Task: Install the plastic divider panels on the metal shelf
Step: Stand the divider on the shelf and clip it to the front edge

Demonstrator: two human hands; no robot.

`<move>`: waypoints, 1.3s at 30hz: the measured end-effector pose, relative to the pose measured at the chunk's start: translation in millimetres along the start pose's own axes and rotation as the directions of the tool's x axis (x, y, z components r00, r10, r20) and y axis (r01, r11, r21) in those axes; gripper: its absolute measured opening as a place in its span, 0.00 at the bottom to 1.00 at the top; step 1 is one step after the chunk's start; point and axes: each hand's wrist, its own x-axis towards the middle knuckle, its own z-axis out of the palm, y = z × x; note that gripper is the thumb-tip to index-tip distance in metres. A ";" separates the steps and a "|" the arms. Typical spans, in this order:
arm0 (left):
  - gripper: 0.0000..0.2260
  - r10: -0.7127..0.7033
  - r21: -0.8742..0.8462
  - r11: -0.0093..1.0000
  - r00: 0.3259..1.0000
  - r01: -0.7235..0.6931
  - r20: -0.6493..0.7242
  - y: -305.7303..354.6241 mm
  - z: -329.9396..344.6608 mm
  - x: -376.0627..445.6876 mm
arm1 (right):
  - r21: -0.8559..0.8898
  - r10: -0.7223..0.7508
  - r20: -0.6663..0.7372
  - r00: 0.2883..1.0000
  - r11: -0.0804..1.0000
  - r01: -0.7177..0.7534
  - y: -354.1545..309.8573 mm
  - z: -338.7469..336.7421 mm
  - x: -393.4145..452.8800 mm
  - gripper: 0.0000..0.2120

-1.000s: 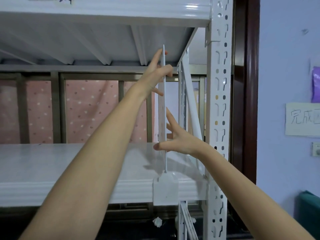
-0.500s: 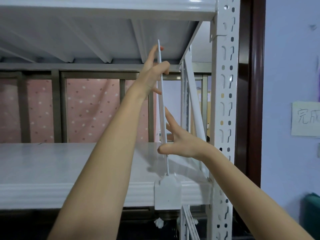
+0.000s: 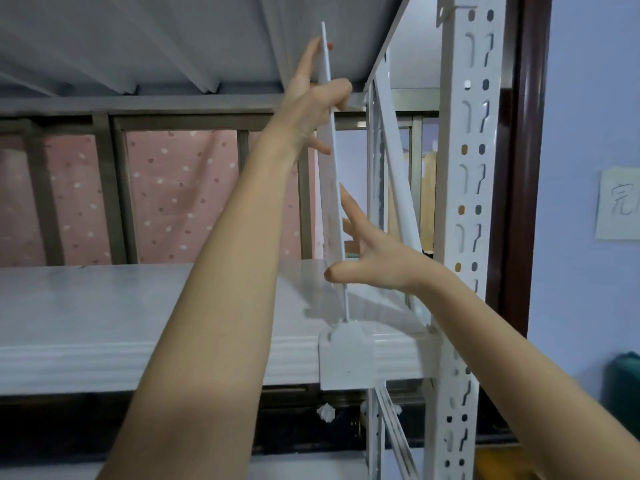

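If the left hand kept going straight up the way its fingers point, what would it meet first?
Most likely the underside of the upper shelf; the left hand grips the divider panel close beneath it, though depth is unclear.

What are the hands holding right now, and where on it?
The left hand grips the divider panel near its top edge; the right hand steadies its lower part with straight fingers.

Bare forearms, sleeveless, red-painted fingernail (image 3: 330, 46)

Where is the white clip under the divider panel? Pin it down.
In the head view, the white clip sits on the lower shelf's front edge, right of centre, beside the perforated upright, directly beneath the tilted divider panel.
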 end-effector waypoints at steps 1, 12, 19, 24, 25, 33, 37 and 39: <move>0.33 0.006 0.019 1.000 1.000 -0.006 0.013 0.7 1.8 -0.6 | 0.005 -0.005 -0.003 1.000 1.000 0.005 0.8 0.4 0.2 0.51; 0.31 0.039 -0.050 0.998 0.997 -0.042 -0.060 -13.2 -15.2 -2.8 | -0.058 -0.090 0.041 0.995 0.994 0.092 5.4 4.6 6.3 0.52; 0.32 0.027 -0.011 1.000 0.999 -0.027 -0.020 -12.1 -19.3 -0.7 | -0.065 -0.095 0.047 0.994 0.993 0.098 2.3 4.6 7.8 0.51; 0.35 0.029 0.024 0.999 0.999 -0.030 0.042 -4.9 0.0 4.6 | -0.019 -0.075 -0.020 0.997 0.997 0.074 8.9 3.5 1.9 0.51; 0.35 0.029 0.035 0.999 0.998 -0.031 0.051 -3.4 4.5 5.5 | -0.005 -0.063 -0.039 0.997 0.998 0.063 10.3 3.6 0.4 0.51; 0.30 0.048 0.070 0.996 0.998 -0.051 0.043 0.2 24.3 11.4 | 0.029 -0.062 -0.090 0.994 0.997 0.065 17.0 4.7 -0.6 0.53; 0.32 0.062 0.085 0.994 0.994 -0.070 0.090 -0.9 31.9 12.1 | 0.042 -0.066 -0.102 0.993 0.997 0.070 18.2 4.1 -1.7 0.53; 0.35 0.069 0.095 0.992 0.992 -0.079 0.103 0.1 32.6 11.2 | 0.058 -0.054 -0.107 0.993 0.996 0.061 18.8 3.8 -2.4 0.53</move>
